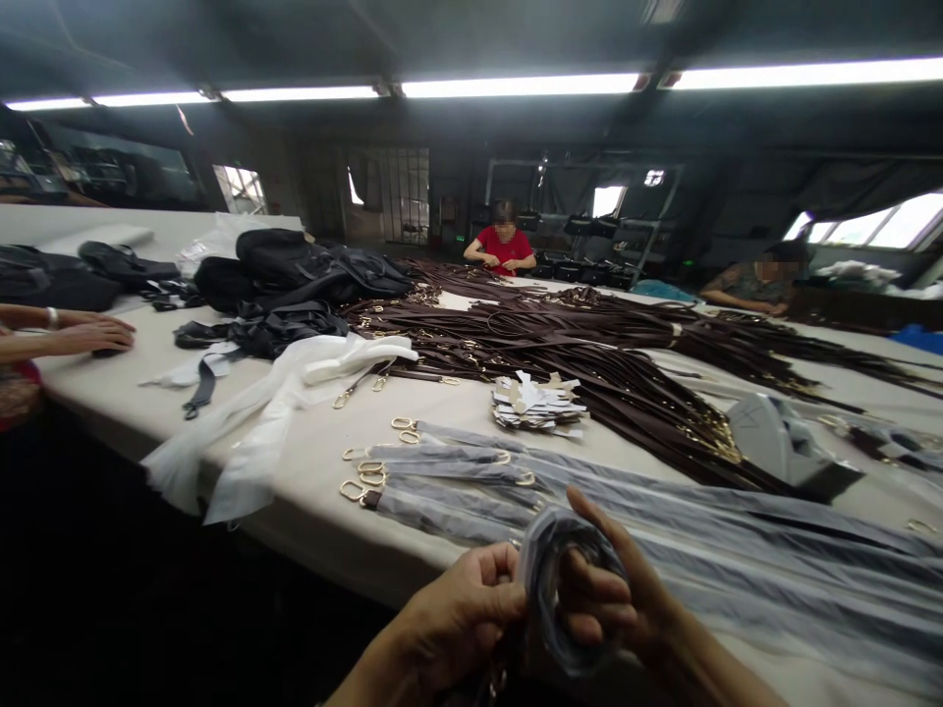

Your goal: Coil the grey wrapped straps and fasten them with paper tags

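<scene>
My left hand (461,614) and my right hand (615,589) are together at the table's near edge, both closed on a coiled strap in a clear plastic sleeve (549,574). The strap is wound into a loop between the two hands. Just beyond them several more sleeved straps with gold clasps (442,476) lie side by side on the pale table (316,432).
A big heap of dark brown straps (589,344) covers the table's middle. A stack of small cards (534,403) sits near it, with black bags (295,265) and white plastic (280,403) to the left. Another person's hand (92,336) rests at left; two people work at the far side.
</scene>
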Available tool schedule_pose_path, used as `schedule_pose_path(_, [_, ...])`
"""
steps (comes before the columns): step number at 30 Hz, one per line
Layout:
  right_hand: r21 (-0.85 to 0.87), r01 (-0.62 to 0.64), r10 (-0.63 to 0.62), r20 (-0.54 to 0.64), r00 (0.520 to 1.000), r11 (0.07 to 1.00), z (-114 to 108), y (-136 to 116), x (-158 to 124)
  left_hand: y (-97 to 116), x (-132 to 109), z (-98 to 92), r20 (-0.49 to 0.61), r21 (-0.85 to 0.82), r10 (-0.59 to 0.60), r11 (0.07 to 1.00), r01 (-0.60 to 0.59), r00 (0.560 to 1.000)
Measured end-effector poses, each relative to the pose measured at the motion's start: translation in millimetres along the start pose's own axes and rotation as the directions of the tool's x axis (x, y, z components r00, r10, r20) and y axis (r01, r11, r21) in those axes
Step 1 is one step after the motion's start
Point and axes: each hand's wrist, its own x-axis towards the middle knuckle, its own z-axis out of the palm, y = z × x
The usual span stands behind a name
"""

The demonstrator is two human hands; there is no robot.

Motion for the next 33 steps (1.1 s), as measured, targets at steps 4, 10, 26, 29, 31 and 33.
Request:
schedule_pose_path(4, [-0.062, 0.025, -0.029, -0.068, 0.997, 0.998, -2.7, -5.4, 2.9, 6.1, 4.9, 18.2, 0.084, 0.004, 0.022, 1.000, -0.022, 0.996])
schedule_pose_path(10, [-0.197, 0.185, -0.269, -0.641, 0.719, 0.963, 7.5, -10.7, 17.9, -0.3, 17.5, 2.8, -0.097, 0.133, 0.044, 0.991, -0.030, 0.994])
schedule_pose_path(26, [-0.671, -0.027, -0.225, 0.211, 0.951, -0.741, -35.9, -49.9, 10.7, 12.7, 37.4, -47.9, 0.223, 0.831, 0.452, -0.552, 0.074, 0.863])
schedule_pose_path(29, [-0.552, -0.006, -0.205, 0.299, 0.932, -0.833, -48.9, -44.8, 15.3, -10.5, 46.8, -68.9, 0.433, 0.738, 0.602, -0.664, 0.118, 0.671])
schedule_pose_path(31, [-0.510, -0.013, -0.209, 0.329, 0.921, -0.860, -53.0, -42.1, 15.8, -19.5, 49.7, -77.2, 0.523, 0.710, 0.645, -0.691, 0.134, 0.557])
schedule_pose_path(33, [-0.540, -0.026, -0.235, 0.322, 0.917, -0.841, -53.0, -39.3, 15.7, -22.7, 51.7, -81.8, 0.555, 0.708, 0.665, -0.693, 0.136, 0.500])
